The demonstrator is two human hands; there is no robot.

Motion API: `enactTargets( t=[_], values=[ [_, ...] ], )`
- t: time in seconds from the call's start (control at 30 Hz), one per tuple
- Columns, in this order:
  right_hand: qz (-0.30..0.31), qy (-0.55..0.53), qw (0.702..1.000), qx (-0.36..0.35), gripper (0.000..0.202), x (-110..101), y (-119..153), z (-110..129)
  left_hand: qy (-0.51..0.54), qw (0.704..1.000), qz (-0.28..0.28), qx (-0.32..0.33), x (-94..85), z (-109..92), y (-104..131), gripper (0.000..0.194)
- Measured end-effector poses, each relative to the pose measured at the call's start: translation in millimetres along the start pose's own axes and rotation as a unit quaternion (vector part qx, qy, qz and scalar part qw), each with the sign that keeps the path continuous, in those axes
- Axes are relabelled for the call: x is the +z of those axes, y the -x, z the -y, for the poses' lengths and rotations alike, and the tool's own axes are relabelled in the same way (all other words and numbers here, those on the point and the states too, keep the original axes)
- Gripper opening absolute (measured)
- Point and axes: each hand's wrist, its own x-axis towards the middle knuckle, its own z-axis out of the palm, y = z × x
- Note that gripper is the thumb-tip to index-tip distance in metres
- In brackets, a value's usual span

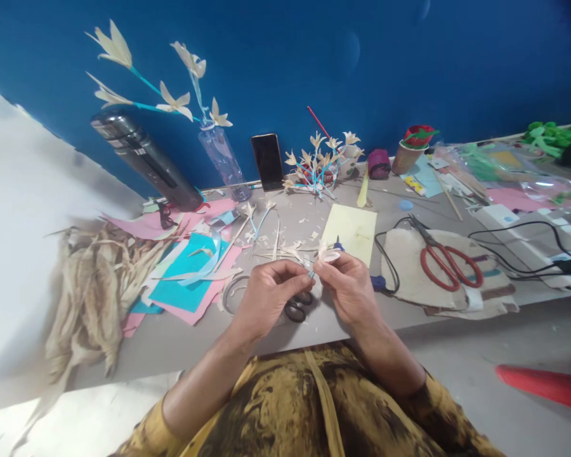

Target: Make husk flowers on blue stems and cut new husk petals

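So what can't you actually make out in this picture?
- Head view: the small pale piece pinched between the left hand and right hand is too small to identify, and fingers cover part of it.
- The black scissors lie mostly hidden under the hands.
- The dark phone screen shows nothing readable.
- The red object is cut off by the right edge.

— What's in those hands?
— The left hand and right hand pinch a small pale flower between fingertips, over black scissors.
— And the red scissors?
— Off right, on cloth.
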Motion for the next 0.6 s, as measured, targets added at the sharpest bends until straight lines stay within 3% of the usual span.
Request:
enactTargets(
  t=[0.17, 0.27, 0.37, 0.5, 0.6],
  values=[
    [-0.074, 0.097, 0.991, -0.056, 0.027, 3.2, 3.0, 0.8, -0.047, 0.998, -0.031, 0.007, 4.3, -4.3, 2.5, 0.013],
    [-0.007, 0.059, 0.998, -0.023, 0.024, -0.3, 4.5, 5.6, 0.03, 0.999, -0.011, -0.024, 3.3, -2.5, -0.1, 0.012],
    [0.069, -0.005, 0.997, 0.037, 0.029, -5.6, 5.3, 8.4, 0.137, 0.987, 0.044, -0.07, 0.2, 1.3, -3.7, 0.019],
    [0.096, -0.032, 0.991, 0.083, 0.022, -8.7, 5.9, 4.0, 0.185, 0.973, 0.096, -0.1, -2.1, 5.7, -6.3, 0.025],
    [0.074, -0.018, 0.995, 0.069, 0.02, -7.4, 5.6, -0.3, 0.175, 0.975, 0.096, -0.101, -2.4, 7.4, -5.9, 0.026]
  ],
)
